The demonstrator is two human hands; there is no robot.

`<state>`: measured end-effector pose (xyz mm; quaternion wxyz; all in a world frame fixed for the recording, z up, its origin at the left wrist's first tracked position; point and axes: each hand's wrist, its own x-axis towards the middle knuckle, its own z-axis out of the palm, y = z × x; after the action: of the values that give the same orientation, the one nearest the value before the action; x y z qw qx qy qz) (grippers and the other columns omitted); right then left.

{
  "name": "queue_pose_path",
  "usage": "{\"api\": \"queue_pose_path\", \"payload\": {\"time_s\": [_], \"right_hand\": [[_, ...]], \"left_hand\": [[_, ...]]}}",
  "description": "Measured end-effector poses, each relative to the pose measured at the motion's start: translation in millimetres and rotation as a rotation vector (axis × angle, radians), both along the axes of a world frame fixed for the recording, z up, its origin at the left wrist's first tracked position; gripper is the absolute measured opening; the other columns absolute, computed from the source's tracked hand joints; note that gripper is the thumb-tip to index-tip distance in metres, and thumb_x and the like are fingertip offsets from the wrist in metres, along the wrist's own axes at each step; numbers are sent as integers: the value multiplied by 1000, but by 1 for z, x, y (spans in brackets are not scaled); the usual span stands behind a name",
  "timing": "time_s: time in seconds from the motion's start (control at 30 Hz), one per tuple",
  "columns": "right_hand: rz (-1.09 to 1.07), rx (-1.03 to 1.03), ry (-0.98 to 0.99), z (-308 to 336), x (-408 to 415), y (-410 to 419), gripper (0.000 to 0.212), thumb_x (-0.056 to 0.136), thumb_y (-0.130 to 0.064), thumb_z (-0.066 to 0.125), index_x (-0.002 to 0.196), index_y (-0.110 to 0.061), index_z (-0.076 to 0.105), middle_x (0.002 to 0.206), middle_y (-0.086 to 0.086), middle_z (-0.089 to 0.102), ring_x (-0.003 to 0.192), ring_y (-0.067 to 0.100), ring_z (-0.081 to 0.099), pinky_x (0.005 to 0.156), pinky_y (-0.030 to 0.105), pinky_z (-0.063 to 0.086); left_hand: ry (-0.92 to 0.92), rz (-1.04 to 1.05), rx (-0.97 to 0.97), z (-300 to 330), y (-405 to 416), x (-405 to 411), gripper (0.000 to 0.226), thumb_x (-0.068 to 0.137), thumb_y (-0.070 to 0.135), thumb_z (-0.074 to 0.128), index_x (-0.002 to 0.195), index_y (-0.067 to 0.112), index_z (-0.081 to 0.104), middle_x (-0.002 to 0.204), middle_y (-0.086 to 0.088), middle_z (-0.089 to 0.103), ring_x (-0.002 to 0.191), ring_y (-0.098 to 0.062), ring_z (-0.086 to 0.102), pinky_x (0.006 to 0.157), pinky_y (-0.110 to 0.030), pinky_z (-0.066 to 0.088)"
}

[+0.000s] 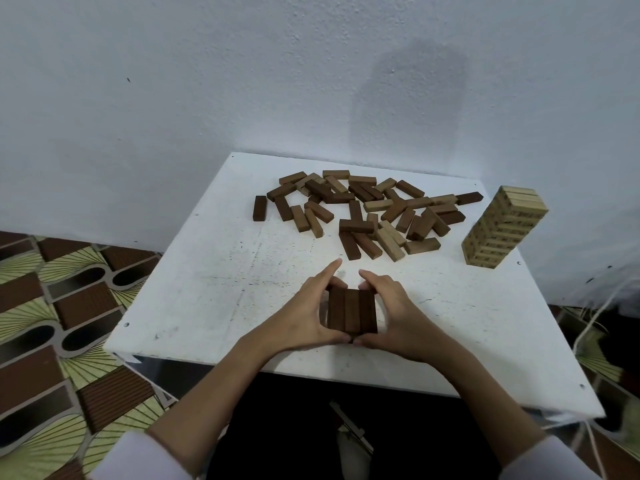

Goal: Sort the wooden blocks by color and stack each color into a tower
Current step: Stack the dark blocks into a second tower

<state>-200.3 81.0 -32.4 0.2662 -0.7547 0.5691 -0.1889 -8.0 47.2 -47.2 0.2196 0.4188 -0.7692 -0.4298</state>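
The left hand point(304, 310) and the right hand point(398, 313) are cupping the dark stack point(352, 315) at six o'clock on the table point(214, 271), fingers curled against its sides. It probably has more than one layer. Uneven squeezing could be skewing the layers. The loose pile point(363, 211) is lying at twelve o'clock, the pale tower point(504, 230) at two; a careless reach risks toppling it.

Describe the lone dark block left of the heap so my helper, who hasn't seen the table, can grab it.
Start at the white table and find the loose pile of blocks near its far edge. Just off the pile's left end lies one dark brown block, pointing away from the person. Unlike its neighbours, it touches no other block and lies flat on bare tabletop.
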Motion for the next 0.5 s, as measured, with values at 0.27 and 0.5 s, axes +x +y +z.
{"api": "queue_pose_path", "payload": {"time_s": [0.27, 0.5], "right_hand": [[17, 10, 1, -4, 1, -3, 95, 68, -33, 81, 143, -17, 25, 133, 2, 41, 117, 12, 35, 98, 25, 31], [13, 38, -17, -1, 2, -3, 94, 69, -29, 81, 143, -18, 25, 135, 2, 39, 118, 12, 34, 98, 25, 31]], "left_hand": [[12, -14, 2, -2, -2, 0, 108, 68, 21, 83, 149, 28, 12, 124, 9, 47, 122, -6, 40, 96, -7, 27], [-13, -6, 29, -4, -5, 0, 110, 66, 22, 84, 148, 32, 11, 123, 13, 46, 119, -3, 42, 93, -4, 28]]}}
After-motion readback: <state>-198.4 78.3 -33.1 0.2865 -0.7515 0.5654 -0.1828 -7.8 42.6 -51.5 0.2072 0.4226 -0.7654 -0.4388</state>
